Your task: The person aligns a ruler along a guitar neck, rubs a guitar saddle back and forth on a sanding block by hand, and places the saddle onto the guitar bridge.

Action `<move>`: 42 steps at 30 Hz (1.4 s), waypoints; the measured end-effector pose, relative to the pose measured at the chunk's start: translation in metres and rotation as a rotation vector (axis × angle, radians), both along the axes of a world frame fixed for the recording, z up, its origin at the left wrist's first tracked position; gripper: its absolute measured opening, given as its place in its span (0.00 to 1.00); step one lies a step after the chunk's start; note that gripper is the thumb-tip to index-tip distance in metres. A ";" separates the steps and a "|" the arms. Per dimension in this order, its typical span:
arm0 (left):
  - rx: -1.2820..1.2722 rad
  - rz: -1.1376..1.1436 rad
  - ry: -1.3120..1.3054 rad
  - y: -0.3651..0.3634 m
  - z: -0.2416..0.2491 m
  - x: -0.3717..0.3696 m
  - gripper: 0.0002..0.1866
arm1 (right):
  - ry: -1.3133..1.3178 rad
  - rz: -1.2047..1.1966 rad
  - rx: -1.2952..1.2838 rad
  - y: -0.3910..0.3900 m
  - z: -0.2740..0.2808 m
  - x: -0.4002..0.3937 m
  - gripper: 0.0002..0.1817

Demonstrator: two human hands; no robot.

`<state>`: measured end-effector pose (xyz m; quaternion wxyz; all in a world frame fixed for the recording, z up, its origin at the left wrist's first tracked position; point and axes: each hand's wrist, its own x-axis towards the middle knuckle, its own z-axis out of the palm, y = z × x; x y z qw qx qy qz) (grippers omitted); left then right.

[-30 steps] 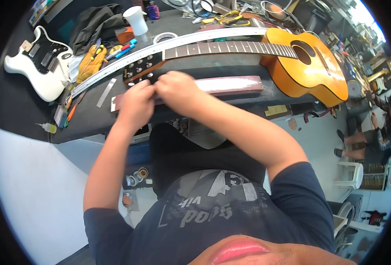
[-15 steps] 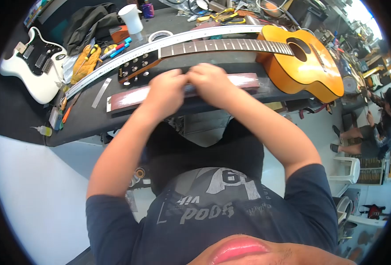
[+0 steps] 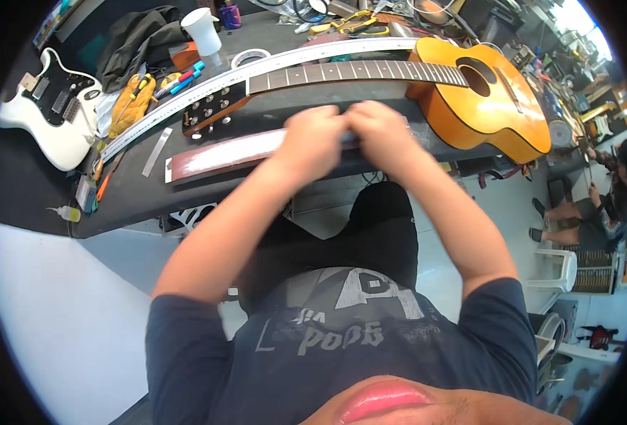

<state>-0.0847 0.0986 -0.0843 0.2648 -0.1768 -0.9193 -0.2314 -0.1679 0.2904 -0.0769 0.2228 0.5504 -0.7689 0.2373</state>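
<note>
A long, narrow brown strip dusted with white point(image 3: 221, 154) lies along the bench's front edge. My left hand point(image 3: 313, 142) and my right hand point(image 3: 384, 134) are closed side by side over its right half, knuckles almost touching. Whatever they grip is hidden by the fingers; only a blurred greyish patch shows between them. Just behind lies an acoustic guitar, its orange body point(image 3: 498, 99) to the right, its dark fretted neck point(image 3: 328, 74) reaching left to a black headstock point(image 3: 211, 113).
A long white ruler point(image 3: 271, 61) runs behind the guitar neck. A white electric guitar point(image 3: 51, 113) and a yellow glove point(image 3: 131, 110) lie at the left, with a short metal strip point(image 3: 157, 152) nearer. A white cup point(image 3: 201, 32) stands behind. Another person point(image 3: 607, 191) sits far right.
Both hands have slid to the right together along the brown strip, uncovering more of its left part. The view has shifted slightly.
</note>
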 end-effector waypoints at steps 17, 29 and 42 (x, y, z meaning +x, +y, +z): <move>-0.094 0.356 -0.210 -0.181 0.037 0.150 0.05 | 0.061 0.286 -0.057 -0.228 -0.015 0.092 0.04; -0.026 -0.121 -0.008 0.063 -0.001 -0.052 0.06 | -0.045 -0.160 0.072 0.073 0.004 -0.028 0.10; -0.127 0.322 -0.203 -0.177 0.038 0.150 0.06 | 0.108 0.296 0.037 -0.231 -0.011 0.092 0.05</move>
